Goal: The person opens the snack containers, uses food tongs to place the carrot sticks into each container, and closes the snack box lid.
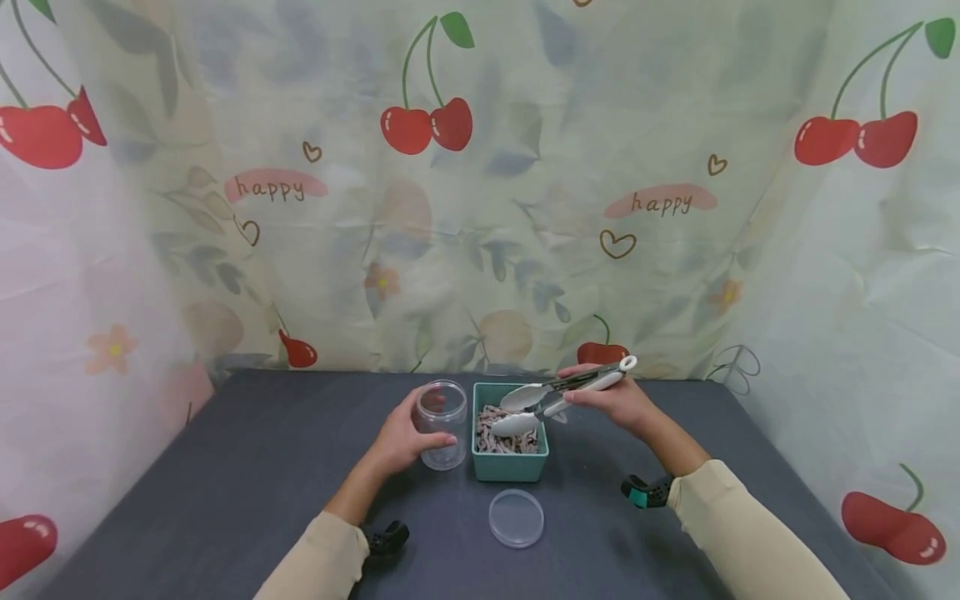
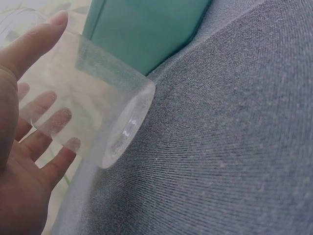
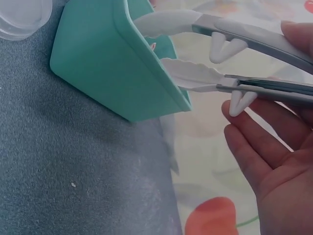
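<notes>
Head view: L hand (image 1: 405, 437) grips jar (image 1: 442, 423); R hand (image 1: 611, 398) holds tongs (image 1: 558, 393) over bin (image 1: 510, 467), contents prob. hidden from wrist cams.

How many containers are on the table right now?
2: a clear jar held by the left hand, and a teal bin beside it on the jar's right.

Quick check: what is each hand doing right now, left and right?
Left hand: fingers curled round the clear jar, holding it on the table.
Right hand: gripping the tongs, whose tips are apart over the teal box.
</notes>
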Tool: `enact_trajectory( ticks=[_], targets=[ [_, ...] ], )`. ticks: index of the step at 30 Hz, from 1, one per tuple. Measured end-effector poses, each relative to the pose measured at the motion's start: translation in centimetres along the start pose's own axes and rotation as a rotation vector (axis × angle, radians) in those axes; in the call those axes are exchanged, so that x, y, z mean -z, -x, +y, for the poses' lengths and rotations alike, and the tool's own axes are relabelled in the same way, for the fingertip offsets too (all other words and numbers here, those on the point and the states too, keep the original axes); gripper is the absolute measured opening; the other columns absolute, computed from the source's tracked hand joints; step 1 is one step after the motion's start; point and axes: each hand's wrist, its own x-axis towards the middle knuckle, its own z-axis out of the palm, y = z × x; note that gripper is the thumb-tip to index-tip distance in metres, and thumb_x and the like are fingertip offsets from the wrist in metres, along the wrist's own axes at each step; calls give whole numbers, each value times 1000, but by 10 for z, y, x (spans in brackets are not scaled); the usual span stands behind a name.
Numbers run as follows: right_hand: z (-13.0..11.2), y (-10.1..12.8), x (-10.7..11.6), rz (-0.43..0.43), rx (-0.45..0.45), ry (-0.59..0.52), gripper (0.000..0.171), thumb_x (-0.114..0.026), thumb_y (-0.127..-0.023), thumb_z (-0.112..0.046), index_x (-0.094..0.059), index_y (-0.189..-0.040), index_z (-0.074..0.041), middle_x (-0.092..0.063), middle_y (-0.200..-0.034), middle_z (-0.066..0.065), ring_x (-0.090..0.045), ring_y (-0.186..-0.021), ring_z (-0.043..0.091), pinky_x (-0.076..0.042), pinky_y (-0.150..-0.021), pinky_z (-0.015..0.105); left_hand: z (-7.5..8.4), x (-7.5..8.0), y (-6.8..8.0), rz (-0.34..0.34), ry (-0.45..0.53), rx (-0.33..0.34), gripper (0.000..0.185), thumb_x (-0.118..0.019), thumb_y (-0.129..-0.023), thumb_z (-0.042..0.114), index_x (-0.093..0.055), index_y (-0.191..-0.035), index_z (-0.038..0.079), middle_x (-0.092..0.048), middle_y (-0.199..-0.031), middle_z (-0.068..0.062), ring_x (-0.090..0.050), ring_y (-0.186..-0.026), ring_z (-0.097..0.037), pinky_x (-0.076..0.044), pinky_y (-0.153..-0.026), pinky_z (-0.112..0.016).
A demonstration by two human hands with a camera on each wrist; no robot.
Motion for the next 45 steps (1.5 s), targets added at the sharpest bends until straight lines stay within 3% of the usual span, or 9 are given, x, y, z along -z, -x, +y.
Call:
enact_trajectory(
  ticks=[3,9,16,22,35,43,45],
  targets=[
    [2,1,0,-1,2,-6,40,-70,-88,-2,-58,-124,11,-60,-110,35,-63,-80,21,-50,-72,31,0,0,0,0,-10,-2,81,-87,-72,11,-45,-142,15,-59,-130,-6,-55,-118,-26,-42,-97,-48],
    [3,2,-3,59,-46,17,40,-73,-87,-9,-62,-122,7,-68,-104,22,-63,-82,23,-50,-74,32,0,-1,0,-3,-1,-16,80,-86,-73,10,-45,-142,15,-59,-130,-6,-55,-118,-26,-42,-97,-49],
    [4,3,-7,125,-45,-25,36,-73,-87,-7,-63,-117,11,-65,-108,28,-65,-82,12,-52,-76,29,-2,-2,0,2,-3,-24,81,-87,-72,11,-45,-142,15,-59,-130,-7,-56,-118,-26,-43,-96,-48],
    [6,3,-8,168,-32,-38,35,-73,-87,-5,-63,-114,14,-65,-107,29,-65,-78,12,-53,-72,29,0,-2,0,-1,5,-18,81,-86,-73,7,-44,-142,13,-59,-130,-10,-55,-118,-28,-42,-97,-49],
    [1,-2,-8,20,6,-8,36,-71,-87,-3,-58,-116,13,-64,-100,24,-60,-73,17,-48,-68,28,-1,-1,0,5,-6,-13,83,-88,-72,11,-45,-142,14,-59,-129,-6,-56,-117,-26,-43,-96,-49],
    [-1,-2,-11,88,-44,82,34,-75,-85,-10,-66,-113,6,-68,-95,13,-57,-72,16,-48,-69,36,3,-1,1,3,-6,0,82,-87,-72,9,-45,-142,12,-59,-129,-6,-55,-118,-25,-42,-97,-48],
    [-1,-1,-13,115,-44,80,33,-75,-85,-10,-67,-112,6,-68,-98,16,-58,-74,17,-48,-71,38,4,-1,1,3,0,-5,82,-87,-72,9,-45,-142,12,-59,-129,-6,-55,-118,-26,-42,-97,-48]
  ],
)
